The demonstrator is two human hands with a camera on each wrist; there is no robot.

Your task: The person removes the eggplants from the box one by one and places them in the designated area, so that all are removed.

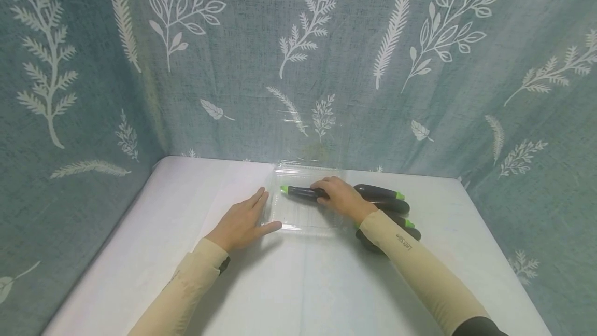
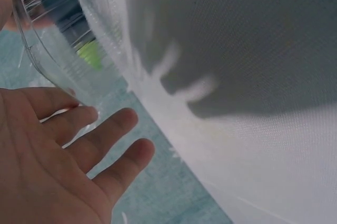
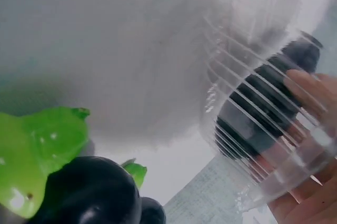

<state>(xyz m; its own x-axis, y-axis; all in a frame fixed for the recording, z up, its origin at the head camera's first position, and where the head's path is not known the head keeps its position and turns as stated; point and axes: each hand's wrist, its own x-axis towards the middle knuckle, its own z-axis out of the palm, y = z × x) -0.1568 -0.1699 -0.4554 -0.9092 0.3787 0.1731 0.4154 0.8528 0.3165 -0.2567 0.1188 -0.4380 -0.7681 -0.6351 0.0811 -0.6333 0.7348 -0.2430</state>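
Observation:
A clear plastic container (image 1: 298, 217) sits toward the back of the table, its hinged lid (image 1: 310, 139) raised behind it. My right hand (image 1: 342, 198) grips a dark eggplant (image 1: 302, 192) with a green stem end, inside the container and pointing left. Through the ribbed clear wall in the right wrist view, the fingers show around the dark eggplant (image 3: 263, 103). At the container's left front corner is my left hand (image 1: 242, 224), its fingers extended and its thumb along the front edge. The left wrist view shows the fingers (image 2: 105, 140) spread, holding nothing.
Several more eggplants (image 1: 375, 192) lie in a group right of the container, partly hidden under my right forearm. A white cloth covers the table (image 1: 298, 284). Leaf-patterned blue-green curtains (image 1: 252, 56) hang behind it and along both sides.

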